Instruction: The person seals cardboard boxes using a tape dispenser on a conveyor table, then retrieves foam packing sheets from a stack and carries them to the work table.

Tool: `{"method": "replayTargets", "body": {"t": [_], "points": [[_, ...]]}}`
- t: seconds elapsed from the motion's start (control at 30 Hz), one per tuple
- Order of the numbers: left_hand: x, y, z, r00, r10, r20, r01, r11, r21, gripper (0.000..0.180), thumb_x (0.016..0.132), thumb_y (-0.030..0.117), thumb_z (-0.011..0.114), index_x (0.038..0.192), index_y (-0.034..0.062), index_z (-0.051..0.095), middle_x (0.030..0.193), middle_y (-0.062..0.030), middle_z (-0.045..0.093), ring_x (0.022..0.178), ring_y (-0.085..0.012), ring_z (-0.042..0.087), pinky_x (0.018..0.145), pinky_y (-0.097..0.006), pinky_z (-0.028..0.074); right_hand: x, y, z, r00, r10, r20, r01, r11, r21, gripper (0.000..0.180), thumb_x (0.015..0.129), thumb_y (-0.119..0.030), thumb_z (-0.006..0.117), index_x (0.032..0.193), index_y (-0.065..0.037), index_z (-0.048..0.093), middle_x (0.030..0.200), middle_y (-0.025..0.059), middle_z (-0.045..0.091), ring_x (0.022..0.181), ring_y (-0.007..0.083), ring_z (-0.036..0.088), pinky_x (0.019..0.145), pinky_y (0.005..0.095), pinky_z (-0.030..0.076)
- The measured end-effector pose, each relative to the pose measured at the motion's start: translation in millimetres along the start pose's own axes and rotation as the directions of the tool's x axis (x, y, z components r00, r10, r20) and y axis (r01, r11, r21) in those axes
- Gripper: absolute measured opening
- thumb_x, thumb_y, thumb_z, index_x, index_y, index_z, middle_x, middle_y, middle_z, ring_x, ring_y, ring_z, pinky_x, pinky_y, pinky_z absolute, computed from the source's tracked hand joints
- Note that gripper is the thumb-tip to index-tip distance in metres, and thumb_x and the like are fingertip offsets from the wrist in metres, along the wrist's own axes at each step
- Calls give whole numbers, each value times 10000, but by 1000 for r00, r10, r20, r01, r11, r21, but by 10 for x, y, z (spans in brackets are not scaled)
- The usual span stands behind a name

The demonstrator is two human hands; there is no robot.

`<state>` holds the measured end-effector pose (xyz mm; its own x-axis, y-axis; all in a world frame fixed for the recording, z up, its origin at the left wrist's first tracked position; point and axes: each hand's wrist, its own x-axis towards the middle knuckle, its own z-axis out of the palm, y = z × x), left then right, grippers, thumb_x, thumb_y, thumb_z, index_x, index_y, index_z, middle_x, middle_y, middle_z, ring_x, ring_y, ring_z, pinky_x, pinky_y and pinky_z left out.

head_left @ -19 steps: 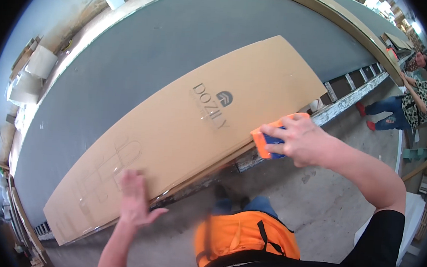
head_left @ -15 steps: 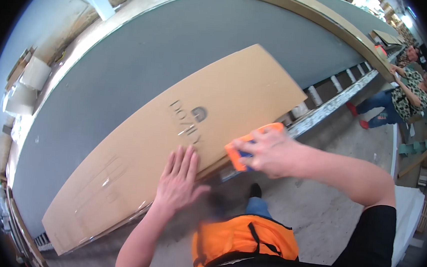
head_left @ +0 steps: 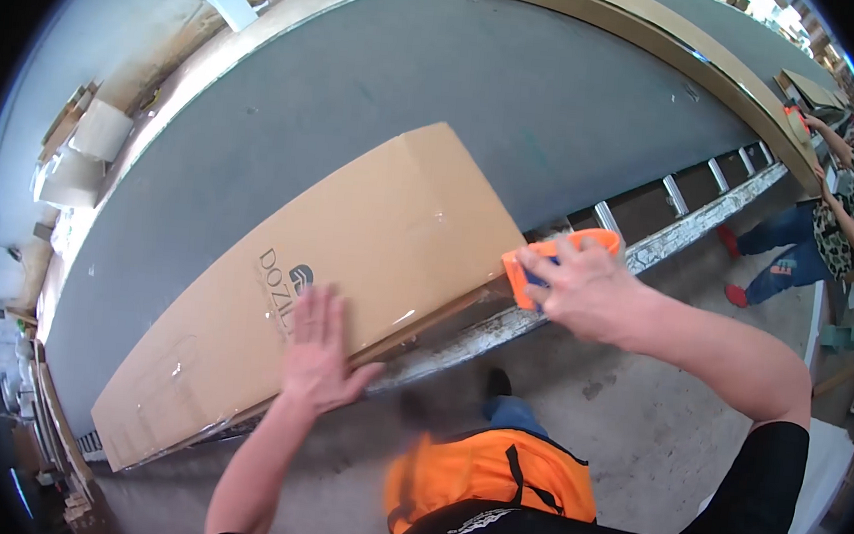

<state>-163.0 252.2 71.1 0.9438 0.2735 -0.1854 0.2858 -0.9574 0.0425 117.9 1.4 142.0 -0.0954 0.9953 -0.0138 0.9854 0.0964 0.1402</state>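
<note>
Flat brown cardboard carton (head_left: 346, 271), long and slab-shaped with a dark printed mark on its face, lay slantwise on the wide grey-topped workbench (head_left: 441, 87), its near long edge running along the bench's front rim. The left hand (head_left: 318, 351) lay palm down with fingers spread on the carton's face near that front edge, just beside the printed mark, gripping nothing. The right hand (head_left: 586, 288) was closed around an orange handheld tape dispenser (head_left: 548, 261) with a blue part inside it, held at the carton's right-hand near corner; whether the dispenser touched the cardboard could not be told.

Along the bench's front ran a pale metal rail with crosswise rungs (head_left: 650, 234), paint-flecked and worn. A second long cardboard carton (head_left: 626, 32) lay at the far side of the bench. At the right end of the bench another person in a patterned top and blue jeans (head_left: 831, 229) leaned toward that far carton, holding another orange tool (head_left: 795, 120). Below, the wearer's orange vest (head_left: 491, 473) and black sleeve showed over a grey concrete floor (head_left: 655, 426). Folded cardboard pieces (head_left: 85, 150) were stacked beyond the bench's left end.
</note>
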Motion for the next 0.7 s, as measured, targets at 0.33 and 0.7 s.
{"method": "replayTargets", "body": {"t": [0.33,0.7], "points": [[1022,1016,385,925,-92,-368,101,995,4,839,920,562,493,1419,-100,363,1468,-372,301,1376,-572,234,1143,-621,178,827,-945,102,873,79,481,198,843,-500,188,711,-147,651,847,-55,741,904,134,643,860,270,582,566,365,411],[638,579,442,889,-138,-437,54,978,-199,732,848,307,622,1399,-112,384,1448,-335,372,1359,-510,336,1147,-587,236,578,-1174,78,129,39,991,292,954,-75,329,730,-279,710,1030,-147,749,1022,58,731,943,247,695,755,452,534]]}}
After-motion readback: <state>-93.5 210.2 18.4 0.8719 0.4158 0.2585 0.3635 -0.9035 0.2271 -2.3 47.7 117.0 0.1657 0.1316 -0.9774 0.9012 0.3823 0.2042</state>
